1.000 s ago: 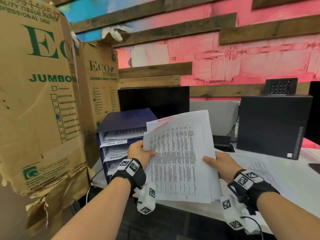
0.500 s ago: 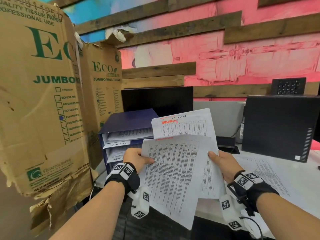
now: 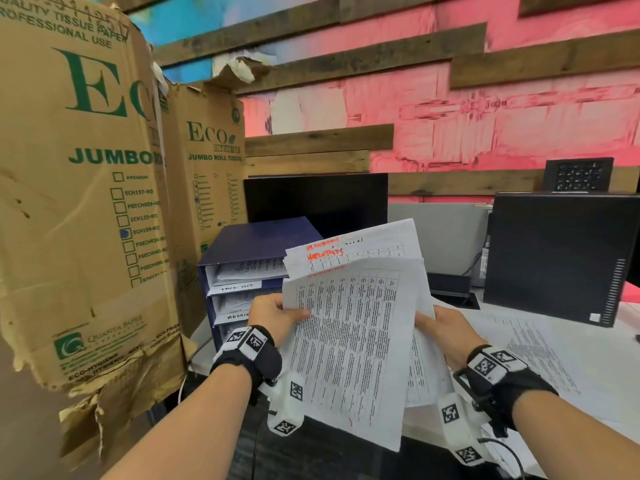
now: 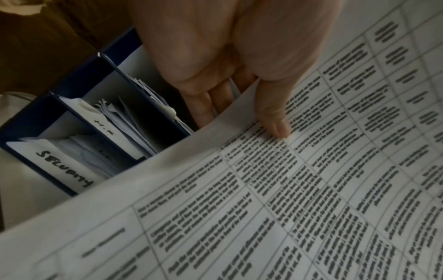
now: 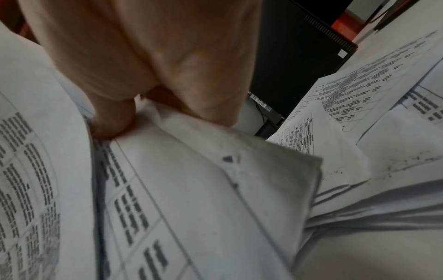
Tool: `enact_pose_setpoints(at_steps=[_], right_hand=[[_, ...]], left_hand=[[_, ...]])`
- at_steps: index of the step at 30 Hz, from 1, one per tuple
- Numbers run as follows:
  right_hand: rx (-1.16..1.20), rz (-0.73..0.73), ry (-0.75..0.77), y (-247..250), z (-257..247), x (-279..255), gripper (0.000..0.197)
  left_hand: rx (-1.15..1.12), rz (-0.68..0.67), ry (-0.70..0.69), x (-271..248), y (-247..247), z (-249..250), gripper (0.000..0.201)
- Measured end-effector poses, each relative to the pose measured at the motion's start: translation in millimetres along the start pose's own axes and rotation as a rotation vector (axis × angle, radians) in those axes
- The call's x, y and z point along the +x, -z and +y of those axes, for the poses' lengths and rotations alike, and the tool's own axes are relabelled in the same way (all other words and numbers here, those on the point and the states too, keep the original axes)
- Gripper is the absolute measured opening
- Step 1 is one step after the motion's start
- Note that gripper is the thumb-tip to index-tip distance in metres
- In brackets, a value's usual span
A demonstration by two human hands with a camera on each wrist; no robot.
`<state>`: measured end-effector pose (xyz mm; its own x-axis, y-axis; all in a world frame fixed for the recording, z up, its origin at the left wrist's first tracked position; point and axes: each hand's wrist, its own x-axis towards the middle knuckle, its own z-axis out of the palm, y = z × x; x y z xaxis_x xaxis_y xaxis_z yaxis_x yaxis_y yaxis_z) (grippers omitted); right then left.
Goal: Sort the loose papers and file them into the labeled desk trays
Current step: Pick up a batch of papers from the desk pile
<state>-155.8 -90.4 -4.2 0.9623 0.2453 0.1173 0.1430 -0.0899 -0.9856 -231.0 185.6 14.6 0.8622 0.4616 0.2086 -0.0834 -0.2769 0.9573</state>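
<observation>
Since a second ago, top sheet (image 3: 349, 344) slid down-left off the stack (image 3: 420, 368). Left hand (image 3: 277, 315) pinching that sheet, thumb on top; right hand (image 3: 445, 332) gripping the stack. Trays (image 3: 239, 292) just far-left of the left hand, nearer it; long edge pointing toward them.

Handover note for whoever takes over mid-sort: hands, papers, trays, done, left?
Left hand: pinches the front sheet at its left edge.
Right hand: grips the remaining stack, top page marked in red.
Blue labeled trays stand beside the left hand and already hold papers.
More loose papers lie on the desk to the right.
Done: front sheet separated.
Left: file it, then the stack and desk papers.
</observation>
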Motion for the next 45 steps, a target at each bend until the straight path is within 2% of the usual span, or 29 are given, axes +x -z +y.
enact_pose_setpoints(at_steps=[9, 14, 17, 19, 25, 28, 31, 33, 36, 41, 45], right_hand=[[0.016, 0.084, 0.023, -13, 2, 2, 0.008], [0.032, 0.074, 0.048, -24, 1, 2, 0.008], [0.029, 0.076, 0.065, -27, 1, 3, 0.006], [-0.007, 0.061, 0.080, -28, 0, 5, 0.013], [0.059, 0.094, 0.014, -29, 3, 9, 0.027], [0.071, 0.110, 0.016, -27, 1, 7, 0.024], [0.084, 0.100, 0.010, -26, 1, 6, 0.019], [0.091, 0.090, 0.002, -27, 1, 7, 0.017], [0.091, 0.038, -0.033, -28, -2, 5, 0.017], [0.086, -0.093, -0.091, -31, -2, 0, 0.019], [0.037, -0.109, -0.092, -31, -1, -4, 0.023]], left_hand=[[0.037, 0.109, -0.022, 4, 10, -2, 0.016], [0.012, 0.180, -0.039, 6, 15, -6, 0.023], [-0.029, 0.210, -0.050, 3, 17, -2, 0.034], [-0.068, 0.194, -0.045, 2, 20, -3, 0.039], [-0.083, 0.187, -0.117, -1, 23, -6, 0.026], [-0.114, 0.166, -0.066, 3, 28, -7, 0.017], [-0.089, 0.146, -0.047, 2, 30, -7, 0.034], [-0.112, 0.147, -0.037, 3, 32, -10, 0.038], [-0.115, 0.151, -0.026, 5, 35, -15, 0.017], [-0.120, 0.087, 0.011, 2, 33, -22, 0.025], [-0.173, 0.043, 0.072, 5, 30, -31, 0.027]])
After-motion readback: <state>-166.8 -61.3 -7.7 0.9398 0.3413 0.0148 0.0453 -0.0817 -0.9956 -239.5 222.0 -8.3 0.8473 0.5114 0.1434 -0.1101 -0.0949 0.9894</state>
